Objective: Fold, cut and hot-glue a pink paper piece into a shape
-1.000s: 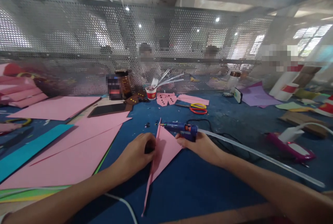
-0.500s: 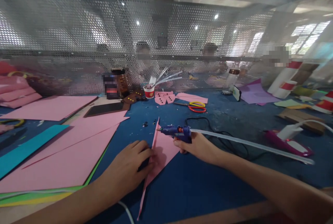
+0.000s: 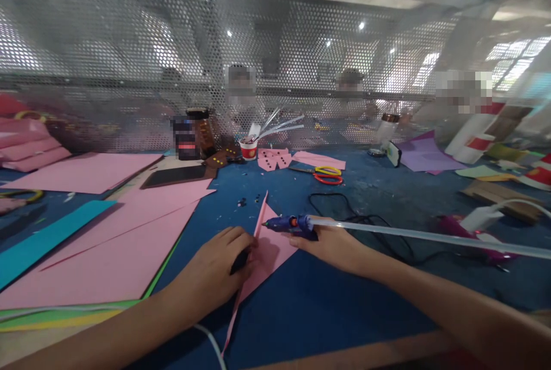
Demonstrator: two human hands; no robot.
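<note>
A pink paper sheet [image 3: 273, 252] with a narrow raised fold along its left edge lies on the blue table. My left hand [image 3: 226, 258] pinches that folded edge near its middle, fingers bent round it. In my right hand [image 3: 329, 244] is a blue glue gun [image 3: 290, 225], its nozzle pointing left at the upper part of the fold. Whether the tip touches the paper cannot be made out. A long clear glue stick [image 3: 387, 232] sticks out of the gun's back, over my right forearm.
Scissors [image 3: 328, 175], a red and white cup [image 3: 248, 149] and dotted pink pieces [image 3: 274, 159] lie beyond the hands. Large pink sheets [image 3: 124, 249] and a phone [image 3: 178, 176] are left. A black cable [image 3: 365, 219] and magenta power strip [image 3: 495, 246] are right. Perforated metal screen [image 3: 293, 43] stands behind.
The glue gun has moved slightly down, and its glue stick now lies flatter, reaching further right. My left fingers have closed more on the folded edge. The view has shifted slightly.
</note>
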